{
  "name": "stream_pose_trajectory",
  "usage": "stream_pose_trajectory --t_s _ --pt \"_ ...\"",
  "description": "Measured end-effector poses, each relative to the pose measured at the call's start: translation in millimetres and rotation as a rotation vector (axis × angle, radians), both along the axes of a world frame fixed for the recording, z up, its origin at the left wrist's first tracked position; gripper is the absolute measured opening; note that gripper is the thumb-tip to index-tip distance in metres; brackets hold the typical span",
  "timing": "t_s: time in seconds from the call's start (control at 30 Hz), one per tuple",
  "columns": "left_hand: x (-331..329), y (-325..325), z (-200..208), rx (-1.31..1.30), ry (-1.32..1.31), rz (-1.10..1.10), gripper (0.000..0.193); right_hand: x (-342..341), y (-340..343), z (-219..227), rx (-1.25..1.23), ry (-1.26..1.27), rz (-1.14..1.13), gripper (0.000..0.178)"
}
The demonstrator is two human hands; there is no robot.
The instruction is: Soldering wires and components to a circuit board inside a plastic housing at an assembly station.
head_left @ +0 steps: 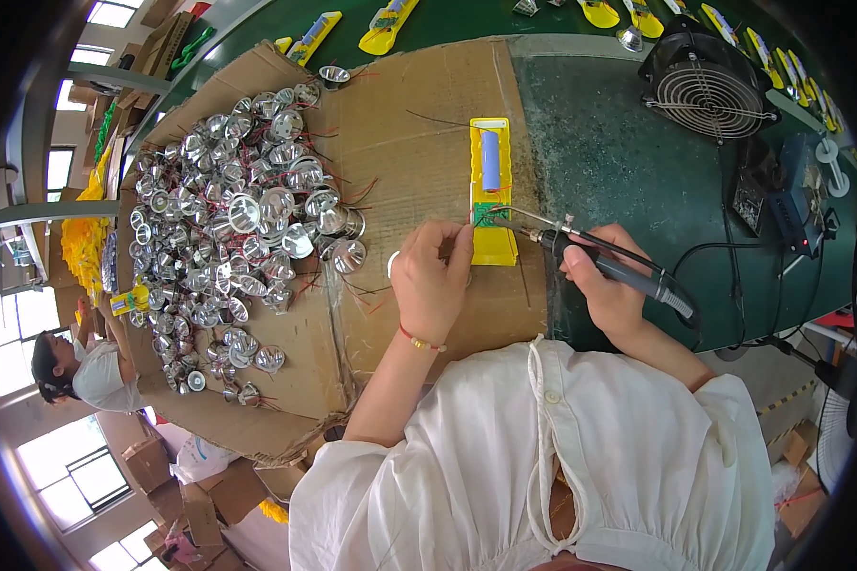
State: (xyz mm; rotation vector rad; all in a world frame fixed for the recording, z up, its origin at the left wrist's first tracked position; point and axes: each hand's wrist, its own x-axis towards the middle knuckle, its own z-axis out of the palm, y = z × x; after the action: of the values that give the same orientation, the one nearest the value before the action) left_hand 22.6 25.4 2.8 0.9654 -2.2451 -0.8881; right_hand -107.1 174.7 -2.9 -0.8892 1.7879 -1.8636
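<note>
A yellow plastic housing [495,249] lies lengthwise on the cardboard in front of me. It carries a blue cylindrical battery [490,160] and, nearer me, a small green circuit board [487,215]. My right hand [607,285] grips a soldering iron [628,274] with a thin metal solder-feed tube, its tip end at the board's right side. At the board's left edge, my left hand [433,276] has thumb and fingers pinched together; what they hold is too small to make out. A white round rim [392,265] shows partly from behind this hand.
Silvery reflector cups [243,214] with red wires fill a cardboard box [257,433] at left. A black fan [705,100] stands far right, near a blue soldering station [798,205] and cables. Yellow housings [388,24] line the far edge. Another person [100,371] is at far left.
</note>
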Motion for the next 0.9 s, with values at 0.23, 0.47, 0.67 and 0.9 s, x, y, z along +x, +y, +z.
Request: stream_pose_trajectory --t_s 0.23,0.47,0.67,0.9 --pt "-1 0 3 0.057 0.0 0.022 0.011 -3 10 7 -0.045 -0.187 -0.063 0.016" --pt "-1 1 5 0.044 0.132 -0.015 0.012 -2 14 6 -0.018 -0.195 -0.058 0.015" --pt "-2 3 5 0.218 0.064 -0.101 0.009 0 15 3 0.003 -0.141 -0.026 0.014" --pt "-3 3 6 0.153 0.011 -0.113 0.007 1 11 3 0.008 -0.086 -0.015 0.013"
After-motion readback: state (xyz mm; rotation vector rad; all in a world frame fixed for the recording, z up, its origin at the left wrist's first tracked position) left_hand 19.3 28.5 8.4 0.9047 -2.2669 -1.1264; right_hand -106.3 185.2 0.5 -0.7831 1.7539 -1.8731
